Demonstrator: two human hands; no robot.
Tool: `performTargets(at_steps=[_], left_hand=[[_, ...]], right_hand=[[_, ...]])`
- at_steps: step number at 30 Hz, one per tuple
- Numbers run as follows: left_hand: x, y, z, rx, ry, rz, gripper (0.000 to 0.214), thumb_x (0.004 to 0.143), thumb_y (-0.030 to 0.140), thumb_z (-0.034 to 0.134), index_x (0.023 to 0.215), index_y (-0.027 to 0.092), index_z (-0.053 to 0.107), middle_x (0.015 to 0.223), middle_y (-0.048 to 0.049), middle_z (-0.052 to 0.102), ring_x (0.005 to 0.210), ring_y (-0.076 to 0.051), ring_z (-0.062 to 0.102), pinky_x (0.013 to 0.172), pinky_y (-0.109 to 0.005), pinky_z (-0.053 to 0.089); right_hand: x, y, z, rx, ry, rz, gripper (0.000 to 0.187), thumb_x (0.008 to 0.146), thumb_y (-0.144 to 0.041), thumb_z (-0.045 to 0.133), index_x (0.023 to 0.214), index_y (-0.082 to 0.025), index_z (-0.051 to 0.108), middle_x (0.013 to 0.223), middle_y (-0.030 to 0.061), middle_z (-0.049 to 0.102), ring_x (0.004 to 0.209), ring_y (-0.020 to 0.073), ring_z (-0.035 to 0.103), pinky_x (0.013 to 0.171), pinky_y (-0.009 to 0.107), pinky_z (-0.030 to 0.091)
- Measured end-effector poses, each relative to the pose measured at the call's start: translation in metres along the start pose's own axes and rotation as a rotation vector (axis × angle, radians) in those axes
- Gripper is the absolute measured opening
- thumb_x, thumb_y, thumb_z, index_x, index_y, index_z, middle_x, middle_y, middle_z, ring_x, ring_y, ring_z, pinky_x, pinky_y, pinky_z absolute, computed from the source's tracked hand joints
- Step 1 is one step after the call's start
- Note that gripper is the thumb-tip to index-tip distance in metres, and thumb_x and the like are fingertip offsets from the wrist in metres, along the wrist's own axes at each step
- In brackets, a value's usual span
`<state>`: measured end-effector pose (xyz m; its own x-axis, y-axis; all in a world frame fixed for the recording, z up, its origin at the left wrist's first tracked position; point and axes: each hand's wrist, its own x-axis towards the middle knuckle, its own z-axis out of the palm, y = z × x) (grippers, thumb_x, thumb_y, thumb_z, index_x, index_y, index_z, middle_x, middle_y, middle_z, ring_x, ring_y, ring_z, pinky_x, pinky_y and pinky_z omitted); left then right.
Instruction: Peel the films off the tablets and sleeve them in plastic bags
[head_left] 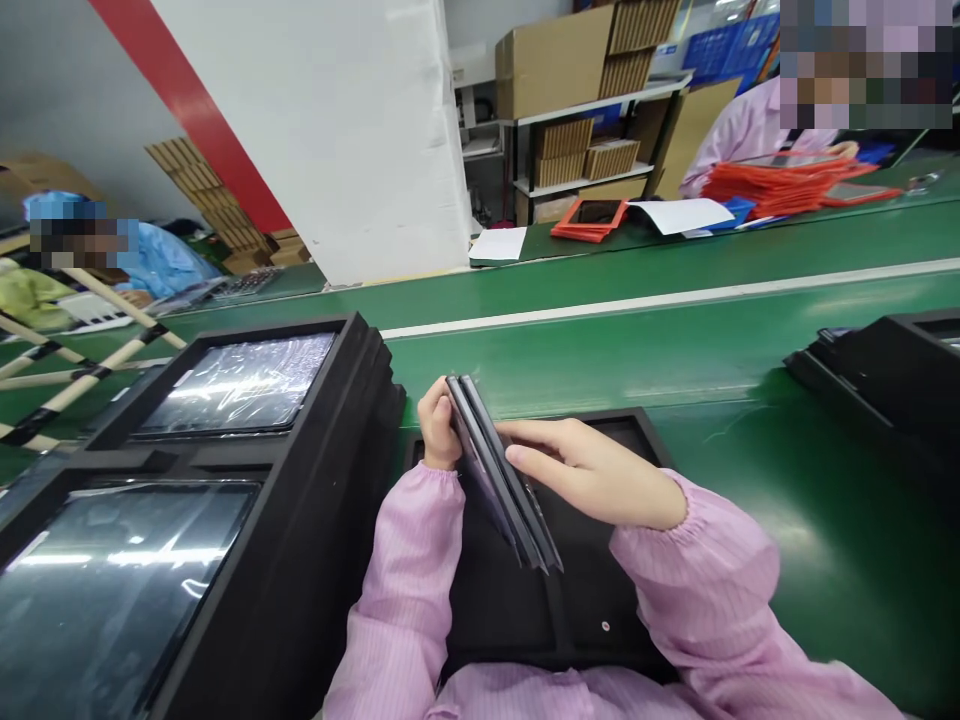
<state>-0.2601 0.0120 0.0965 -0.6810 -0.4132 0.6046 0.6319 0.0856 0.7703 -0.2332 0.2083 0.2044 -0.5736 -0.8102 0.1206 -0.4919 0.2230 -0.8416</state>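
A pair of thin dark flat panels [495, 470], possibly tablets, stands tilted on edge above a black foam tray [607, 590]. My left hand [439, 425] grips them near their far end, with the fingers curled round the edge. My right hand [581, 470] reaches in from the right, its fingers pressed flat against the panel face. Both pink ribbed sleeves rest over the tray. A small round mark shows on the foam near my right forearm. The lower part of the panels is partly hidden by their own tilt.
Black foam trays [292, 420] holding plastic-wrapped screens stand to the left, and another tray [877, 370] lies at right on the green conveyor belt [750, 330]. A co-worker's pink sleeve [750, 130] is beyond, near orange-framed items [780, 185].
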Motion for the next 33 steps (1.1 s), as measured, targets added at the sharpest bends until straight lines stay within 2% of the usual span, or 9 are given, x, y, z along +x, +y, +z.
performTargets(at_steps=[4,8,12,19,24,29,33], left_hand=[[0.001,-0.008,-0.001,-0.028,0.057,-0.004,0.046,0.084,0.067,0.056,0.084,0.021,0.056,0.063,0.002,0.056,0.052,-0.013,0.044,0.052,-0.027,0.032],[0.001,-0.015,0.0,-0.052,0.09,-0.023,0.041,0.085,0.061,0.06,0.081,0.022,0.049,0.062,0.0034,0.055,0.048,-0.011,0.041,0.049,-0.026,0.03],[0.0,-0.017,0.002,-0.062,0.07,-0.043,0.044,0.086,0.064,0.056,0.083,0.021,0.054,0.065,0.0005,0.058,0.054,-0.014,0.051,0.052,-0.027,0.036],[-0.002,-0.007,0.005,-0.078,0.055,-0.056,0.046,0.085,0.067,0.056,0.079,0.021,0.054,0.063,0.0005,0.06,0.059,-0.019,0.062,0.061,-0.032,0.047],[-0.004,0.001,0.011,-0.056,0.019,-0.038,0.044,0.091,0.064,0.051,0.081,0.021,0.054,0.067,-0.0003,0.067,0.066,-0.021,0.068,0.07,-0.034,0.051],[-0.002,-0.012,0.002,0.072,0.062,0.005,0.044,0.094,0.062,0.045,0.08,0.021,0.054,0.072,-0.0006,0.06,0.074,-0.021,0.067,0.071,-0.033,0.05],[0.002,-0.019,-0.002,0.019,0.122,-0.037,0.049,0.089,0.07,0.048,0.079,0.022,0.052,0.073,0.0003,0.053,0.075,-0.02,0.065,0.071,-0.033,0.052]], right_hand=[[0.001,0.005,0.001,0.017,0.062,0.022,0.045,0.101,-0.037,0.044,0.135,-0.015,0.064,0.132,0.0079,0.069,0.117,0.024,0.067,0.102,0.037,0.05],[0.001,0.006,0.0,0.049,0.053,0.034,0.044,0.102,-0.036,0.043,0.136,-0.016,0.063,0.128,0.0064,0.071,0.111,0.0228,0.069,0.098,0.036,0.052],[-0.001,0.005,-0.004,0.047,0.071,0.048,0.041,0.102,-0.033,0.044,0.134,-0.018,0.064,0.129,0.0057,0.071,0.108,0.0214,0.07,0.097,0.035,0.052],[-0.007,0.007,-0.005,-0.01,0.04,0.009,0.035,0.099,-0.027,0.046,0.126,-0.019,0.068,0.113,0.0046,0.075,0.105,0.0224,0.071,0.095,0.036,0.054],[-0.007,0.007,-0.004,-0.004,0.016,-0.006,0.041,0.096,-0.017,0.045,0.132,-0.018,0.064,0.117,0.0044,0.074,0.1,0.0206,0.071,0.091,0.035,0.055],[-0.005,0.009,-0.006,0.129,0.023,-0.013,0.044,0.099,-0.028,0.047,0.14,-0.016,0.057,0.133,0.0082,0.067,0.115,0.0228,0.068,0.104,0.039,0.051],[-0.003,0.014,-0.005,0.183,0.041,-0.015,0.05,0.099,-0.032,0.05,0.147,-0.017,0.05,0.14,0.009,0.063,0.114,0.0223,0.07,0.106,0.04,0.051]])
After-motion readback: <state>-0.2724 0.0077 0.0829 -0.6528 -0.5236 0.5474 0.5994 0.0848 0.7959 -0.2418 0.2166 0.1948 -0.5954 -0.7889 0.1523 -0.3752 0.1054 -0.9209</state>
